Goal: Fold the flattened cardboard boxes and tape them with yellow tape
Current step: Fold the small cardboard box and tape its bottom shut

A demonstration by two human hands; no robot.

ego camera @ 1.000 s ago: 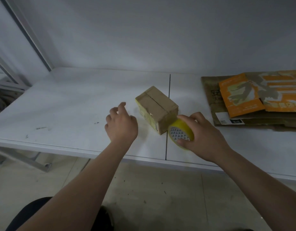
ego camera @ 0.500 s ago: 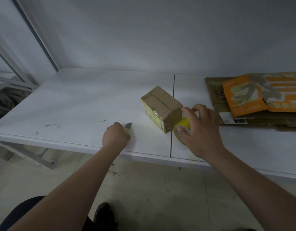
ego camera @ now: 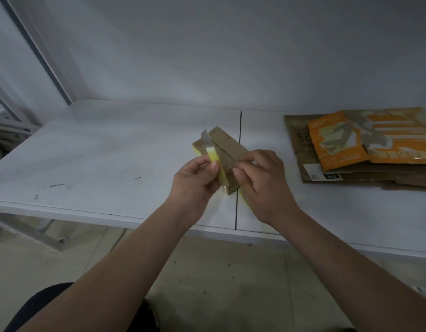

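A small folded cardboard box (ego camera: 227, 144) stands on the white table (ego camera: 111, 152) with yellow tape along its left side. My left hand (ego camera: 195, 180) grips a yellow utility knife (ego camera: 213, 157), its blade pointing up in front of the box's left top edge. Just to the right, my right hand (ego camera: 263, 185) pinches a strip of tape (ego camera: 232, 165) at the box's near top edge. Only a yellow sliver of the tape roll (ego camera: 242, 197) shows under my right hand.
A stack of flattened cardboard boxes (ego camera: 351, 174) lies at the right of the table, with orange printed ones (ego camera: 336, 140) on top. A dark seam (ego camera: 238, 207) splits the tabletop beside the box. A metal frame (ego camera: 27, 233) stands at the left.
My left hand took the knife from the table's front and raised it to the box. My right hand moved up off the roll and now pinches tape at the box top.
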